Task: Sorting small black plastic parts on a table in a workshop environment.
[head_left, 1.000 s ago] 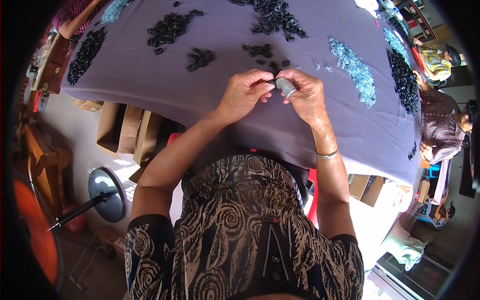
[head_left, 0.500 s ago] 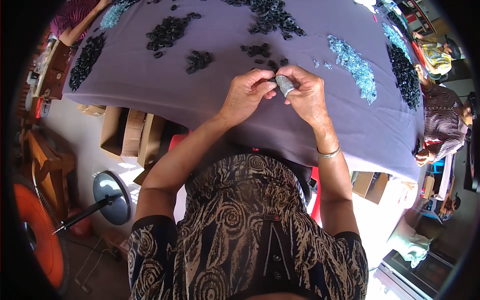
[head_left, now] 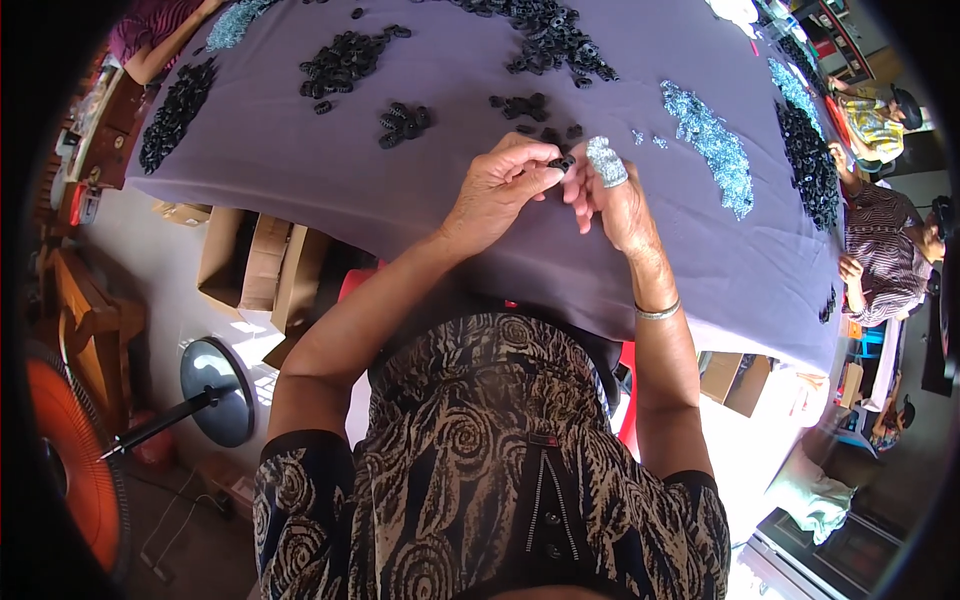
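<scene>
My left hand [head_left: 505, 188] pinches a small black ring-like piece [head_left: 562, 163] between thumb and fingertips, just over the near side of the cloth-covered table. Close beside it is my right hand [head_left: 622, 212], its fingers loosely apart, with nothing visible in it. A silvery wrap [head_left: 606, 162] covers its thumb. Beyond my hands lie a few loose black pieces [head_left: 520, 106]. A small heap of the same black pieces [head_left: 403, 124] sits to the left. Farther right is a long pile of clear bluish pieces [head_left: 708, 135].
Larger black piles lie at the far middle [head_left: 560, 42] and left edge [head_left: 180, 115] of the purple-grey cloth [head_left: 290, 170]. Other people sit at the right, one in a striped shirt [head_left: 885, 240]. Cardboard boxes [head_left: 265, 265] and an orange fan [head_left: 75, 460] stand left below.
My right hand has drawn away from the left and its fingers have opened, the wrapped thumb now raised. The black piece stays in my left hand.
</scene>
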A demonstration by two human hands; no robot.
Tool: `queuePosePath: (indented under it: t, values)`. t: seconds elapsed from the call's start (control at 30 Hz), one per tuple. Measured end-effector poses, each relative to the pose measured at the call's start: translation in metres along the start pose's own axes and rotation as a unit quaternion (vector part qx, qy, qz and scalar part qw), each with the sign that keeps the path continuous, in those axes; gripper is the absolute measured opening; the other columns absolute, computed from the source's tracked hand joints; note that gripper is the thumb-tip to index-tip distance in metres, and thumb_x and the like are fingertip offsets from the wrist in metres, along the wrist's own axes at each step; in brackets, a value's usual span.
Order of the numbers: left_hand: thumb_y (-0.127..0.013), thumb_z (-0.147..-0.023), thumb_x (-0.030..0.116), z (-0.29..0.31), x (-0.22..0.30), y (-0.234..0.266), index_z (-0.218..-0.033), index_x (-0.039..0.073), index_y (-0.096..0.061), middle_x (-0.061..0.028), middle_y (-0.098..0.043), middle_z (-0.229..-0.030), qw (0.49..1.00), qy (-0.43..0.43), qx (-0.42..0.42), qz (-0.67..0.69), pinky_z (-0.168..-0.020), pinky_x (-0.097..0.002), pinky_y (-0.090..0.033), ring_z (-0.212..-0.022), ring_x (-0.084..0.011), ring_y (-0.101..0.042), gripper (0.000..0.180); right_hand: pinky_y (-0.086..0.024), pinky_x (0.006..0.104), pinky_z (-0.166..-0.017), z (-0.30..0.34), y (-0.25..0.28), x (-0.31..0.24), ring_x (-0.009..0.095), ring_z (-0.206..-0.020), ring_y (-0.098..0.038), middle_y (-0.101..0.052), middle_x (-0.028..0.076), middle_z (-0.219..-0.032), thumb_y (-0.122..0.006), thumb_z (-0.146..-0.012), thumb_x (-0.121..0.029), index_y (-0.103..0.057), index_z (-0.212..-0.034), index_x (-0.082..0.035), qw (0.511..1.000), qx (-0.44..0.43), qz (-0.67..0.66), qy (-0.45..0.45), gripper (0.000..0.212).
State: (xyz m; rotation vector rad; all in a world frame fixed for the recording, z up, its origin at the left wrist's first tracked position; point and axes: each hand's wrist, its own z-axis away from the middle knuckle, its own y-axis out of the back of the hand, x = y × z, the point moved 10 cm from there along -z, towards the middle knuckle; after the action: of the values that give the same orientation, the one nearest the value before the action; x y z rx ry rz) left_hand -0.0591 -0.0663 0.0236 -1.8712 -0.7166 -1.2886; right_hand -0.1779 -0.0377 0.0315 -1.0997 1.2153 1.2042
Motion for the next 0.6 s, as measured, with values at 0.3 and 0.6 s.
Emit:
queuePosePath:
  t: [0.3, 0.6]
  values:
    - [-0.065, -0.083, 0.004, 0.002, 0.017, -0.014, -0.101, 0.002, -0.064, -0.0019, -0.046, -0.096, 0.997, -0.075, 0.002, -0.008, -0.077, -0.0222, -0.043, -0.09, -0.0089, -0.048, 0.018, -0.02, 0.0186, -0.042, 0.007, -0.024, 0.039, 0.004, -0.048, -0.026, -0.036, -0.007, -0.062, -0.057, -0.086, -0.041, -0.053, -0.084, -0.009, 0.948, -0.127, -0.275, -0.093, 0.032]
    - [-0.063, -0.085, 0.005, 0.004, 0.02, -0.009, -0.1, -0.001, -0.063, -0.002, -0.041, -0.1, 0.998, -0.052, 0.022, 0.035, -0.076, -0.0212, -0.045, -0.087, -0.0076, -0.048, 0.017, -0.019, 0.0189, -0.04, 0.007, -0.042, 0.035, 0.004, -0.047, -0.026, -0.035, -0.008, -0.06, -0.059, -0.085, -0.042, -0.053, -0.082, -0.011, 0.928, -0.11, -0.34, -0.107, 0.031]
